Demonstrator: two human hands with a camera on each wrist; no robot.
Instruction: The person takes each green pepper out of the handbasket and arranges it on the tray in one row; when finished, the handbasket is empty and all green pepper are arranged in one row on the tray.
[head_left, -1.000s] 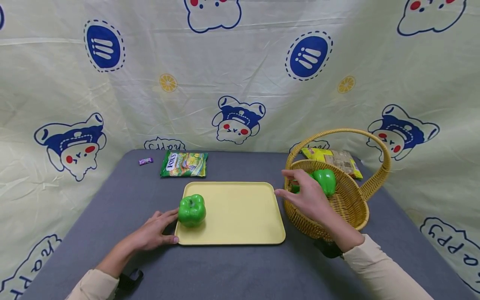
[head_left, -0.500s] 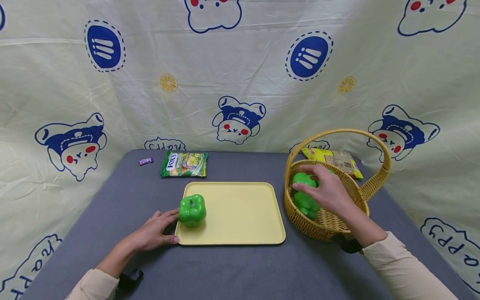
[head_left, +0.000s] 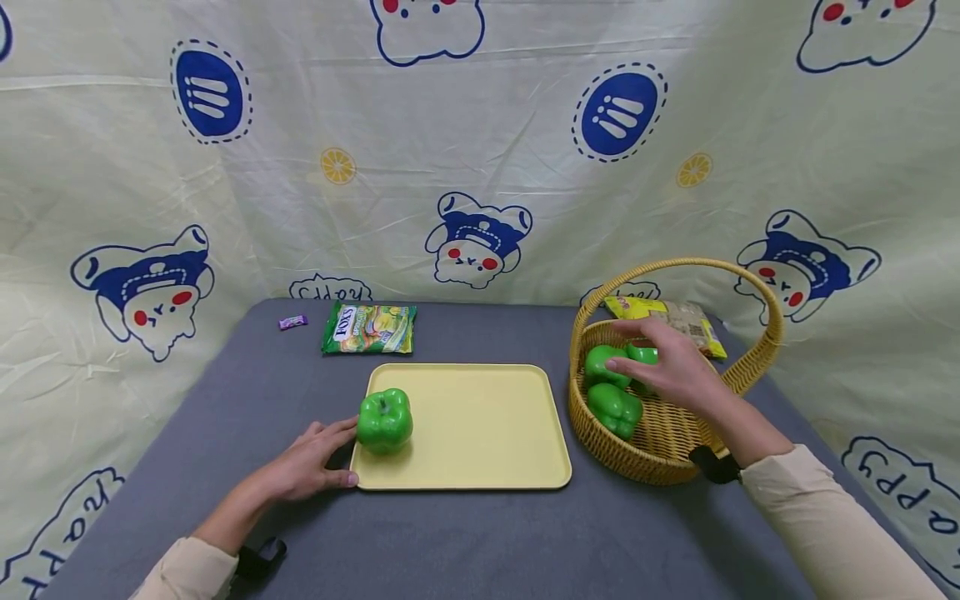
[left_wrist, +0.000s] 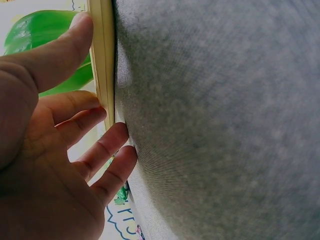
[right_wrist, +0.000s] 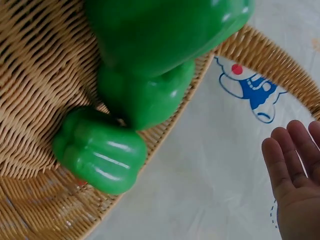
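Observation:
My left hand (head_left: 311, 462) rests at the left edge of a pale yellow tray (head_left: 480, 425), thumb by the near corner and fingers along the side. On that tray's left part stands a green bell pepper (head_left: 384, 421), close to my fingertips. Over the wicker basket (head_left: 637, 468) hangs my right hand (head_left: 678, 367), its fingers apart and holding nothing. Inside the basket lie a front pepper (head_left: 614, 410), one behind it (head_left: 606, 367), and another pepper (head_left: 642, 357) partly hidden by the right hand. In the right wrist view, the nearest pepper (right_wrist: 170, 35) looks large.
A green FOX'S candy bag (head_left: 369, 328) and a small purple wrapped sweet (head_left: 292, 322) lie at the back left. Behind the basket is a yellow packet (head_left: 667, 321). The basket's tall handle (head_left: 682, 262) arches over it. A printed cloth (head_left: 480, 125) hangs behind the grey table (head_left: 465, 542).
My right hand has moved right from the basket's left rim to above its middle, uncovering the peppers on the left. The left hand, tray and its pepper stay put.

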